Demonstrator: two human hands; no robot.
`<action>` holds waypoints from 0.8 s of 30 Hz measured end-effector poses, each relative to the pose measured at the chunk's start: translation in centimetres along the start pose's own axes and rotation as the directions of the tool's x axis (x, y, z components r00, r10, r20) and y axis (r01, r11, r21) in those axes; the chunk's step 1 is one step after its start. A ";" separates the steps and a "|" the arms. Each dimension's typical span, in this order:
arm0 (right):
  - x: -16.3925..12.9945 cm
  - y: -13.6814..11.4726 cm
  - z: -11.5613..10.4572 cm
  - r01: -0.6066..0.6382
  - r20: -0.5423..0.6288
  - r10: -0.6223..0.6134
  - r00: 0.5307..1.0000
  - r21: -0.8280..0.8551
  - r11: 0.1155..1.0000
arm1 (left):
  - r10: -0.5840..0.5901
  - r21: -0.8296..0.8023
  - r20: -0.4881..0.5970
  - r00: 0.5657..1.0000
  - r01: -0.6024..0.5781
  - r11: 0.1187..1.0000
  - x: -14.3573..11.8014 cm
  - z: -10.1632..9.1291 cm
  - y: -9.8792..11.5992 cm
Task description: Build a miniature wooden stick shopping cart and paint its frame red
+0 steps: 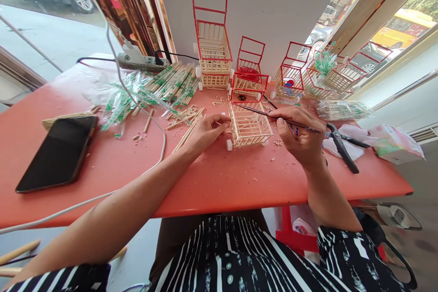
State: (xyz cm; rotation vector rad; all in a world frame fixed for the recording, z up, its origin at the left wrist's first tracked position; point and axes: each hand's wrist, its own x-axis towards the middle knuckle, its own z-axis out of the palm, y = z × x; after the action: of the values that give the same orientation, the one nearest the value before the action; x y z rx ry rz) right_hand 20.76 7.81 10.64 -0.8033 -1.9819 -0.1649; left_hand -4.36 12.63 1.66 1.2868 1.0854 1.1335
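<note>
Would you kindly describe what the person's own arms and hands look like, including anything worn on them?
Both forearms are bare, as are the left hand and right hand; no gloves, rings or watch show. Black sleeves with white stripes end near the elbows and match the striped top. The fingers have short, plain nails.

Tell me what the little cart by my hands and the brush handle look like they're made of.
Cart: pale unpainted sticks, apparently bamboo or wood; red-painted top rail, white wheels, likely plastic. Brush in the right hand: thin dark handle, material unclear.
</note>
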 end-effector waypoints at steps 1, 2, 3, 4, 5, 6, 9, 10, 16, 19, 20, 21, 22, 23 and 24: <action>0.0 0.0 0.0 -0.003 -0.006 0.003 1.000 -0.003 1.000 | -0.001 -0.003 0.000 1.000 0.001 1.000 0.0 0.0 0.0; 0.0 0.0 0.1 -0.003 -0.008 0.003 1.000 -0.003 1.000 | -0.001 -0.004 0.001 1.000 0.001 1.000 0.0 0.0 0.0; 0.1 0.0 0.2 0.003 -0.007 -0.003 1.000 0.002 1.000 | -0.002 -0.004 0.002 1.000 0.002 1.000 0.0 0.0 0.0; 0.1 0.0 0.3 0.012 -0.003 -0.012 1.000 0.013 1.000 | -0.001 -0.003 0.000 1.000 0.001 1.000 0.0 0.0 0.0; 0.1 0.0 0.4 0.024 0.004 -0.024 1.000 0.026 0.999 | -0.002 -0.002 -0.001 1.000 0.002 1.000 0.0 0.0 0.0; 0.1 0.0 0.4 0.034 0.010 -0.035 0.999 0.043 0.999 | -0.002 -0.002 -0.002 1.000 0.002 1.000 0.0 0.0 0.0; 0.1 -0.1 0.2 0.041 0.022 -0.043 0.999 0.081 0.996 | 0.005 0.001 0.003 1.000 -0.005 1.000 0.0 0.0 -0.1; 0.1 -0.1 0.1 0.035 0.024 -0.038 0.999 0.080 0.996 | 0.005 0.000 0.005 1.000 -0.005 1.000 0.0 0.0 -0.1; 0.1 -0.1 -0.2 0.013 0.007 -0.013 1.000 0.034 0.999 | 0.003 0.006 -0.001 1.000 -0.003 1.000 -0.1 0.0 -0.1; 0.1 -0.1 -0.1 0.047 0.016 -0.049 0.999 0.081 0.996 | 0.011 0.020 -0.007 1.000 -0.010 1.000 0.0 0.0 -0.2; 0.2 -0.2 -0.2 0.046 0.023 -0.048 0.999 0.089 0.995 | 0.012 0.024 -0.001 1.000 -0.012 1.000 0.0 -0.1 -0.2; 0.2 -0.2 -0.3 0.039 0.033 -0.042 0.999 0.088 0.995 | 0.012 0.025 0.005 1.000 -0.012 1.000 0.0 -0.1 -0.2; 0.2 -0.2 -0.5 0.024 0.042 -0.028 0.999 0.081 0.996 | 0.010 0.025 0.009 1.000 -0.010 1.000 0.0 -0.1 -0.2; 0.1 -0.1 -0.8 0.006 0.046 -0.009 0.999 0.070 0.998 | 0.007 0.022 0.012 1.000 -0.008 1.000 0.0 -0.1 -0.2; 0.1 0.1 -1.1 -0.020 0.040 0.017 0.999 0.057 0.998 | 0.006 0.018 0.012 1.000 -0.006 1.000 0.0 -0.1 -0.2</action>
State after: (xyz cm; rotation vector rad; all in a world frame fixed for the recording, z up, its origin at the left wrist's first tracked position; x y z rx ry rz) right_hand 21.58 7.46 11.26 -0.7928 -2.0060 -0.0813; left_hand -4.46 12.70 1.50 1.3104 1.0859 1.1212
